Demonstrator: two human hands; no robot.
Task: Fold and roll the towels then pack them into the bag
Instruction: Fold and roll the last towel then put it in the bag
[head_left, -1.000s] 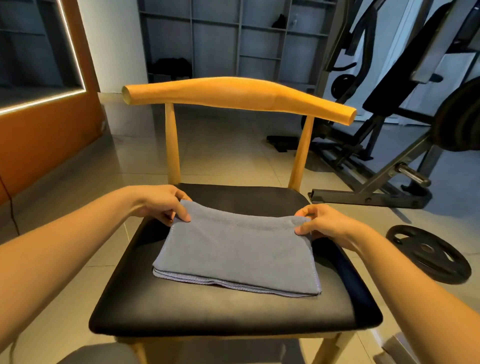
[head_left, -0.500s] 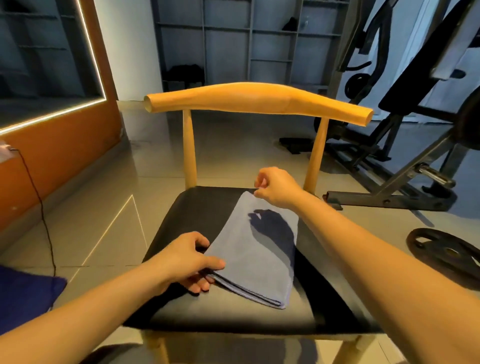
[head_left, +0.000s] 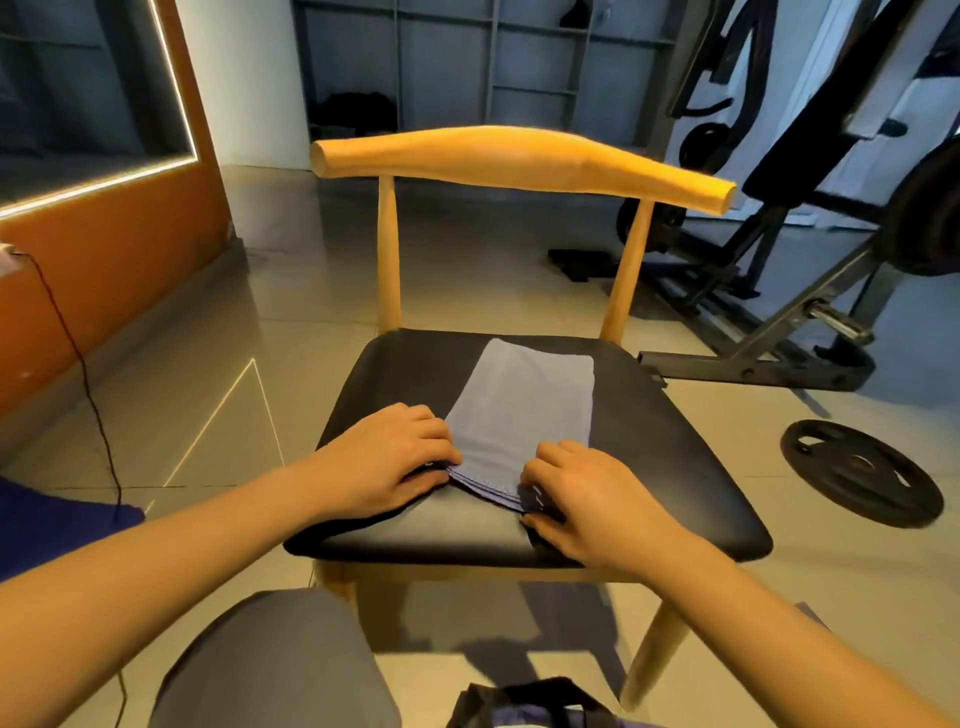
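Found one grey-blue towel (head_left: 519, 410), folded into a narrow strip of several layers, lying flat on the black chair seat (head_left: 675, 441). Traced it from close to the seat's back edge down toward the front edge, roughly midway between the side edges. Noted stacked hems fanned out at the near end, stopping short of the front edge. Observed the left hand (head_left: 384, 462) at the strip's near left corner, fingers curled down onto the fabric and holding it. Could not make out that hand's thumb. Observed the right hand (head_left: 582, 493) at the near right corner, fingers bent over the layered edge and gripping it. Recorded a dark bag (head_left: 524, 701), partly cut off, on the floor (head_left: 260, 312) below the seat's front edge. Logged a wooden back rail (head_left: 519, 161) above the rear edge. Logged a black weight plate (head_left: 860, 473) lying on the floor, well off the seat's right edge.
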